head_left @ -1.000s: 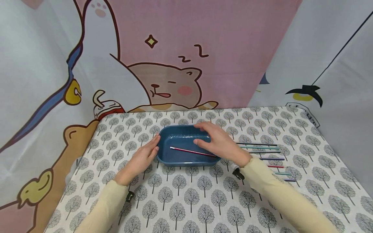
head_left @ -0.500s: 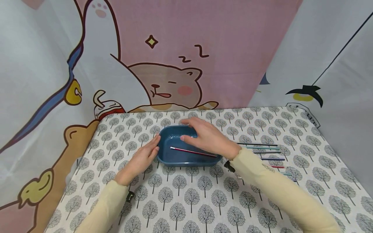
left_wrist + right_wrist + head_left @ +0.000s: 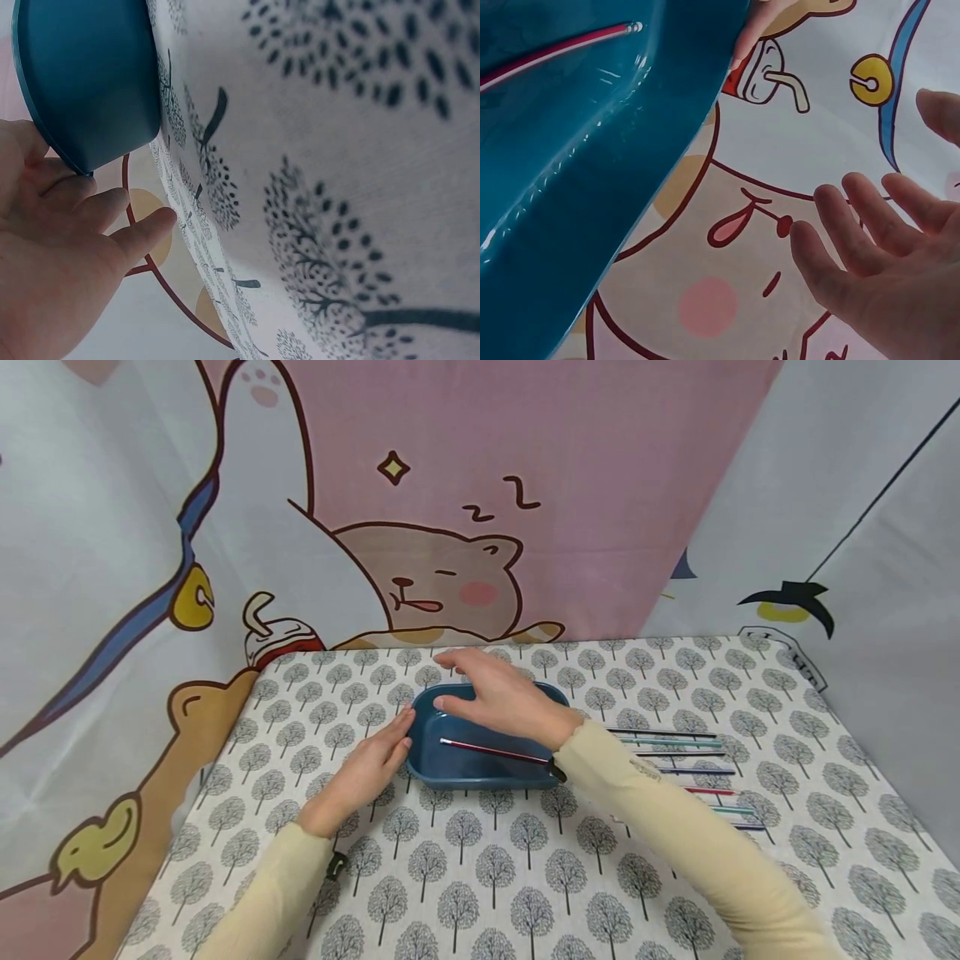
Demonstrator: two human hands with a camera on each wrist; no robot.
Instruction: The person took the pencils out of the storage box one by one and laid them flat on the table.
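Note:
A blue rectangular dish (image 3: 450, 772) with rounded corners stands on the tablecloth in the head view. One red pencil (image 3: 495, 751) with a white end lies slanted inside it. My left hand (image 3: 363, 770) rests its straight fingers against the dish's left end; in the left wrist view this hand (image 3: 64, 240) touches the dish wall (image 3: 90, 82) from outside. Above the dish's far side is my right hand (image 3: 502, 697), its fingers spread and holding nothing. The right wrist view shows the same hand (image 3: 885, 262) apart from the dish (image 3: 652, 142).
Several pencils (image 3: 696, 771) in dark, teal and red lie side by side on the tree-print tablecloth (image 3: 495, 868), right of the dish, partly hidden by my right sleeve (image 3: 675, 827). A cartoon-print curtain (image 3: 585, 527) hangs behind the table.
My right hand has moved left across the dish, from its right end toward the far left part. The left hand, the dish and the red pencil stay in place.

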